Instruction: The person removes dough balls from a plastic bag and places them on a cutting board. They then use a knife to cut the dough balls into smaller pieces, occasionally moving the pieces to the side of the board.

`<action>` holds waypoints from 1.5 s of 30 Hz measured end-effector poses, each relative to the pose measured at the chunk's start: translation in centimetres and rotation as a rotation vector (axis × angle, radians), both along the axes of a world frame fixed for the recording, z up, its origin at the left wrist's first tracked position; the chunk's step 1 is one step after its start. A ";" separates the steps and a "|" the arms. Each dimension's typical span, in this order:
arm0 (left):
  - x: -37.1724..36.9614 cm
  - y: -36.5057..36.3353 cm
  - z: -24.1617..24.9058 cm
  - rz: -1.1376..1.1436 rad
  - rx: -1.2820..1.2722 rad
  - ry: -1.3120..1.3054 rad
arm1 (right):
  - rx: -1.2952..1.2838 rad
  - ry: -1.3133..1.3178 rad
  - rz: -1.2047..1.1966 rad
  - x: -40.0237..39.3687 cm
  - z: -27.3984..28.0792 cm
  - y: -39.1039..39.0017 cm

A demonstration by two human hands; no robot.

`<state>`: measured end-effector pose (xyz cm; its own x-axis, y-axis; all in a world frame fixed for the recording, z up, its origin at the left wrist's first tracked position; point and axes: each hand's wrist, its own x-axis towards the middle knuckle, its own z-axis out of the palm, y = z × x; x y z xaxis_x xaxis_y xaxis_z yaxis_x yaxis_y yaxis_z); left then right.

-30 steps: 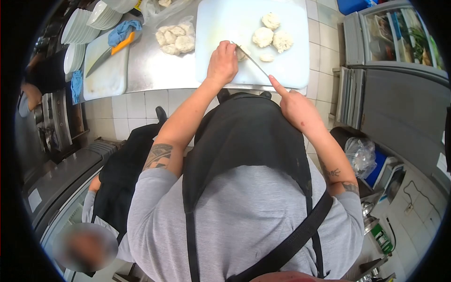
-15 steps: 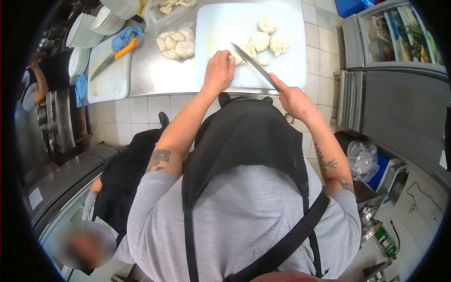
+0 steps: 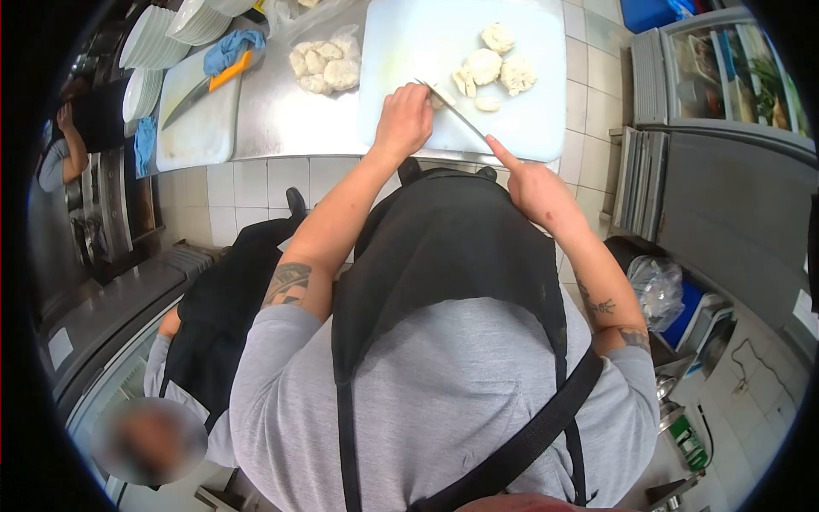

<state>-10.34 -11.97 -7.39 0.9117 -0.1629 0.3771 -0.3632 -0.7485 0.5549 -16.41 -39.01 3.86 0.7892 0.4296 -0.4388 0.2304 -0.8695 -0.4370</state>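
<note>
On the white cutting board (image 3: 546, 128) lie several pale, lumpy pieces of food (image 3: 483, 66), of a kind I cannot make out. My right hand (image 3: 539, 189) is closed round the handle of a kitchen knife (image 3: 461, 118), index finger stretched along its back. The narrow blade points up and left, its tip close to my left fingers. My left hand (image 3: 404, 121) presses curled fingers on a pale food piece (image 3: 438, 101) beside the blade; most of that piece is hidden. A smaller bit (image 3: 487, 103) rests just right of the knife.
A clear bag of pale lumps (image 3: 326, 66) is left of the board. Further left, a second cutting board (image 3: 198, 136) carries an orange-handled knife (image 3: 229, 72) and a blue cloth (image 3: 232, 49), near stacked white bowls (image 3: 152, 39). Another person (image 3: 229, 299) stands close on my left.
The knife blade has turned from showing its flat side to nearly edge-on, staying beside my left fingers. Its handle hand has shifted slightly. The whole view has moved a little.
</note>
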 end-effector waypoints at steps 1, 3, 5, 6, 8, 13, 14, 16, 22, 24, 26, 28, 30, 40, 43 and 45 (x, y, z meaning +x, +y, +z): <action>-0.2 0.1 -0.1 -0.005 -0.005 0.028 | 0.014 0.023 -0.006 0.3 -1.1 0.0; 0.2 0.3 0.2 -0.018 -0.012 0.067 | 0.089 0.052 -0.018 0.8 -2.6 -0.5; 0.0 0.5 0.9 -0.059 -0.013 -0.020 | 0.208 0.072 -0.038 1.3 -3.2 -1.6; -0.2 0.4 1.5 -0.085 -0.016 -0.067 | 0.225 0.078 -0.032 1.8 -3.0 -2.0; -0.6 0.2 3.2 -0.207 0.134 -0.046 | 0.253 0.096 -0.016 2.6 -2.7 -2.8; 0.5 0.6 3.9 -0.347 0.416 -0.064 | 0.003 -0.033 -0.083 2.8 0.7 -3.6; 0.8 0.6 3.7 -0.349 0.440 -0.082 | -0.061 -0.051 -0.117 2.6 1.6 -3.9; 0.9 0.2 3.2 -0.339 0.377 -0.067 | -0.015 -0.204 -0.129 1.5 2.0 -5.9; 1.6 -5.0 1.2 -0.003 0.075 0.030 | 0.100 -0.214 -0.368 -2.1 4.8 -11.5; 2.5 -7.6 1.2 0.106 0.069 0.100 | 0.181 -0.231 -0.458 -2.1 4.8 -11.6; 3.1 -8.4 1.4 0.106 0.098 0.087 | 0.285 -0.269 -0.532 -1.9 4.3 -10.8; 3.7 -7.6 0.7 0.100 0.095 0.059 | 0.355 -0.308 -0.535 -1.7 3.6 -9.5; 3.7 -6.5 0.2 0.080 0.072 -0.013 | 0.471 -0.317 -0.546 -1.1 2.0 -8.1; 2.0 -1.9 1.1 -0.214 0.194 -0.126 | 0.679 -0.104 -0.468 1.8 -0.7 -1.9; 2.4 -0.7 0.3 -0.288 0.249 -0.029 | 0.664 -0.093 -0.435 2.7 -0.4 -1.4; 2.7 -0.6 0.2 -0.293 0.244 0.025 | 0.680 -0.032 -0.447 2.8 -0.5 -1.2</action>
